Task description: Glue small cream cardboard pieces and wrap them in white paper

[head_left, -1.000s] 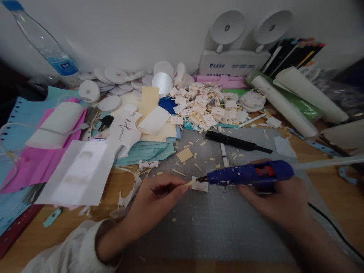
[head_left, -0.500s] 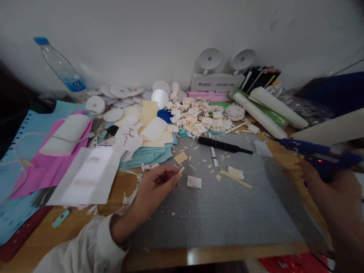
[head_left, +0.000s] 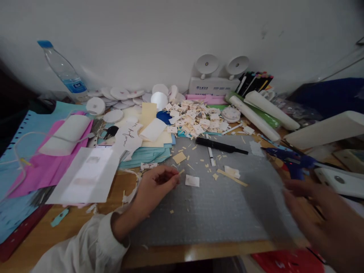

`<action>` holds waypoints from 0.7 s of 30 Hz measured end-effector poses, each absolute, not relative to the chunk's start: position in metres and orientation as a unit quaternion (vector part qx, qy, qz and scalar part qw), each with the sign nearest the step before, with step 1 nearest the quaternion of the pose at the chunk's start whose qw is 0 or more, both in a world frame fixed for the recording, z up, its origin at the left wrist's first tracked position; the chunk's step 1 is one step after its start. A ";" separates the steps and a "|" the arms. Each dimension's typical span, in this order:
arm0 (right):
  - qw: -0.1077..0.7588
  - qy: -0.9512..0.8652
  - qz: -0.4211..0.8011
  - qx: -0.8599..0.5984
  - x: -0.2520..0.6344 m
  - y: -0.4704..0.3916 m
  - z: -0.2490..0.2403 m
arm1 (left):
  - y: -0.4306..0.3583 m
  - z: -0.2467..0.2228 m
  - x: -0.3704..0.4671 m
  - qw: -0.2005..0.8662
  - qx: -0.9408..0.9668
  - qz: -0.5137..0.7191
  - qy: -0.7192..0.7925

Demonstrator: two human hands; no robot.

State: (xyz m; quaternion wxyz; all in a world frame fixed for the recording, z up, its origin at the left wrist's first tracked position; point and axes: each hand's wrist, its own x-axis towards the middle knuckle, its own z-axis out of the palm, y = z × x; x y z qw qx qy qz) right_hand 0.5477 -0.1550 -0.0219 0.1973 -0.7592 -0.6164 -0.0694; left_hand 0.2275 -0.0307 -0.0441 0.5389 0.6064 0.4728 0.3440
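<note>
My left hand (head_left: 159, 185) hovers over the left part of the grey cutting mat (head_left: 216, 220). Thumb and forefinger are pinched on a small yellow paper strip (head_left: 181, 171), mostly hidden by the fingertips. Just right of them a small white paper rectangle (head_left: 192, 181) lies flat on the mat. At the right edge of the mat is my right hand (head_left: 321, 212), slightly blurred, fingers stretched out and holding nothing. Beyond its fingertips a blue glue gun (head_left: 294, 162) rests on the table, apart from the hand.
A black-handled cutter (head_left: 222, 145) lies across a white pen (head_left: 211, 156), with yellow scraps around. Behind them is a pile of small cream paper pieces (head_left: 196, 115). White rolls (head_left: 256, 117) lie at the back right. A water bottle (head_left: 64, 72) leans at the back left.
My right hand has let go of the glue gun, which now rests on the table, and has moved down and left. My left hand keeps its pinch almost unmoved.
</note>
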 end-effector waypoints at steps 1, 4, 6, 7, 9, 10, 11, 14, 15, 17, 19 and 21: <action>0.204 -0.677 -0.025 -0.707 0.529 -0.152 -0.019 | -0.031 -0.044 0.227 0.527 0.613 0.344 0.478; 0.188 -0.786 0.104 -0.581 0.481 -0.126 -0.023 | -0.030 -0.045 0.226 0.489 0.636 0.354 0.480; 0.180 -0.823 0.137 -0.521 0.460 -0.101 -0.034 | -0.030 -0.046 0.225 0.471 0.648 0.362 0.477; 0.178 -0.834 0.151 -0.499 0.454 -0.090 -0.039 | -0.029 -0.047 0.225 0.462 0.654 0.365 0.474; 0.178 -0.847 0.186 -0.465 0.447 -0.071 -0.047 | -0.028 -0.049 0.224 0.445 0.669 0.371 0.465; 0.179 -0.848 0.208 -0.453 0.446 -0.065 -0.050 | -0.027 -0.049 0.223 0.435 0.680 0.370 0.460; 0.184 -0.847 0.230 -0.443 0.447 -0.060 -0.051 | -0.026 -0.050 0.223 0.424 0.693 0.366 0.454; 0.200 -0.832 0.287 -0.432 0.451 -0.054 -0.054 | -0.025 -0.051 0.221 0.381 0.750 0.336 0.423; 0.202 -0.826 0.299 -0.433 0.453 -0.054 -0.055 | -0.025 -0.052 0.221 0.362 0.772 0.329 0.405; 0.203 -0.818 0.315 -0.437 0.457 -0.054 -0.057 | -0.026 -0.053 0.222 0.323 0.812 0.324 0.362; 0.202 -0.814 0.324 -0.438 0.459 -0.055 -0.059 | -0.027 -0.054 0.222 0.285 0.844 0.322 0.321; 0.206 -0.811 0.330 -0.436 0.460 -0.055 -0.059 | -0.027 -0.055 0.223 0.262 0.865 0.308 0.296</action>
